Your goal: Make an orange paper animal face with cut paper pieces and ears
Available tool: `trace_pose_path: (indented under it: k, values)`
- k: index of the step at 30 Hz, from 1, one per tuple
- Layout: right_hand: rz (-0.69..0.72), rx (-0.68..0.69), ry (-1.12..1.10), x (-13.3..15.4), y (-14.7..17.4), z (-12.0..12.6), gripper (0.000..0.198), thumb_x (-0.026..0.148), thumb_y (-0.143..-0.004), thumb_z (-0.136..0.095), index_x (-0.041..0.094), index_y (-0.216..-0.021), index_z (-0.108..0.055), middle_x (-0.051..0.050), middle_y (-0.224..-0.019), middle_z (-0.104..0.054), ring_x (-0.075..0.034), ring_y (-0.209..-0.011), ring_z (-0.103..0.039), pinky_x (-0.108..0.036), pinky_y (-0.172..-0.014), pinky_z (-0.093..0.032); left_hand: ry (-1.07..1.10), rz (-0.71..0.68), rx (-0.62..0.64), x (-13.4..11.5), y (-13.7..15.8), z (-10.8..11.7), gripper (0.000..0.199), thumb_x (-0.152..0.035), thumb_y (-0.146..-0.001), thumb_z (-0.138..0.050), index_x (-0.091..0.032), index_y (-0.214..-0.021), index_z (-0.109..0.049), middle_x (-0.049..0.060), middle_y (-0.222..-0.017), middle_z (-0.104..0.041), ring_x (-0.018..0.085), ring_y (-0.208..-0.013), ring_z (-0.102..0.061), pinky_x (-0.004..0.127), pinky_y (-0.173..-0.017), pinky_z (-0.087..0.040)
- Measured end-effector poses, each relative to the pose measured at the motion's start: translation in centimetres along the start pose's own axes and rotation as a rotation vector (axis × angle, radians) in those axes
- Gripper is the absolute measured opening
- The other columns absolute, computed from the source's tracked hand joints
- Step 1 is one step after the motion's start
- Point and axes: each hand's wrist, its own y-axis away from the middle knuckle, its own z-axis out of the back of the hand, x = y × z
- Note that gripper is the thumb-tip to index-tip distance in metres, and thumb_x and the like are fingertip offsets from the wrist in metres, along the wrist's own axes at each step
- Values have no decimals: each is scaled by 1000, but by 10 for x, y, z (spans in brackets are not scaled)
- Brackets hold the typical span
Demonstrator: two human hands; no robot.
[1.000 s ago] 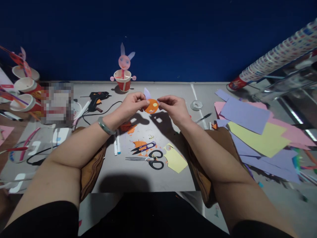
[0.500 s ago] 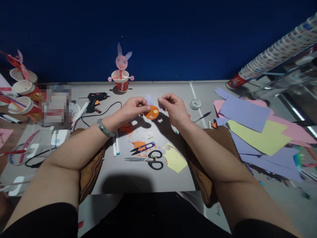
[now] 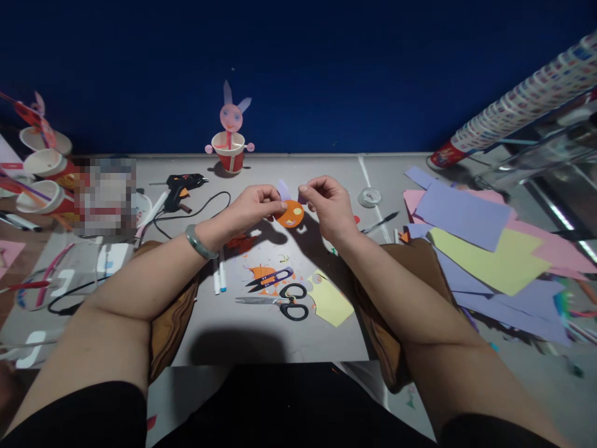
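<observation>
My left hand [image 3: 262,204] pinches an orange paper disc [image 3: 293,218] at its left edge. The disc bears a yellow spot and a small light mark, and a purple paper ear [image 3: 283,189] stands up from its top. Just to the right, my right hand [image 3: 327,204] is closed with thumb and forefinger on a small purple paper piece [image 3: 302,198], partly hidden by the fingers. Both hands are above the table. Below them lie purple thread snips [image 3: 273,279], black-handled scissors [image 3: 293,302] and a cut sheet of yellow paper [image 3: 332,300].
A paper cup with a pink rabbit figure [image 3: 231,149] stands at the back. Left are a glue gun [image 3: 180,186] with its cord and more cups [image 3: 44,196]. Right are a tape roll [image 3: 370,197], a pen [image 3: 382,221], coloured paper sheets [image 3: 466,211] and stacked cups [image 3: 517,102].
The orange disc has shifted slightly to the right with my left hand, closer to the purple piece. My right hand is almost still.
</observation>
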Motion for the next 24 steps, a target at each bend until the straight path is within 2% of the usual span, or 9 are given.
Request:
trace_pose_path:
  k: [4, 13, 24]
  values:
    - [-14, 3, -13, -1, 0, -1, 38, 51, -74, -82, 23, -75, -56, 5, -62, -58, -8, -51, -45, -26, -50, -39, -4, 7, -5, 1, 0, 0, 18, -14, -74, -73, -17, -67, -57, -4, -58, -58, 7, -54, -50, 22, -55, -39]
    - [-22, -5, 11, -3, 0, -2, 39, 52, -73, -80, 24, -77, -52, 4, -67, -58, -12, -63, -56, -29, -61, -50, 16, 18, -13, 0, 0, -2, 19, -11, -75, -72, -17, -65, -57, -4, -57, -56, 6, -53, -49, 22, -56, -39]
    - [3, -27, 13, -5, 6, -8, 49, 66, -75, -74, 26, -78, -47, 4, -71, -54, -12, -66, -54, -29, -66, -49, 73, 80, -37, 4, -3, -3, 17, -13, -74, -73, -16, -67, -58, -3, -58, -61, 6, -51, -50, 21, -53, -37]
